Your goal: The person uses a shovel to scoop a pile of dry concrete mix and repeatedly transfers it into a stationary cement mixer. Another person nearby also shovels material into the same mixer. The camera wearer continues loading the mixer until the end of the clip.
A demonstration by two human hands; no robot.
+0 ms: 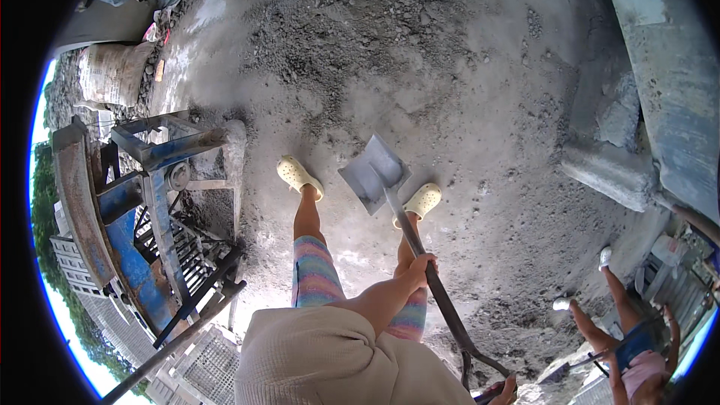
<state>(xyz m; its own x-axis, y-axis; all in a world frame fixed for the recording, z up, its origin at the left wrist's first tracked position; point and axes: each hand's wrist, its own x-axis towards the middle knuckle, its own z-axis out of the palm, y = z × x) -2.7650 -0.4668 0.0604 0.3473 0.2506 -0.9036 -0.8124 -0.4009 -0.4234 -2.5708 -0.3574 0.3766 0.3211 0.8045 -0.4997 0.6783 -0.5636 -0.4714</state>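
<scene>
Dusty concrete ground underfoot: I note the shovel (pixel 420 247) running blade-forward between the feet, its shaft slanting back to my right, left hand (pixel 417 268) wrapped mid-shaft and nearer the blade, right hand (pixel 504 390) closed on the rear grip.

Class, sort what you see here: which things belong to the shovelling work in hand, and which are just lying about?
In use:
- shovel, blade empty, raised over the ground
- left hand on the shaft
- right hand at the handle end
- grey gravel-and-cement heap ahead

Lying about:
- blue metal machine
- sack
- concrete blocks
- another person crouching nearby
</scene>
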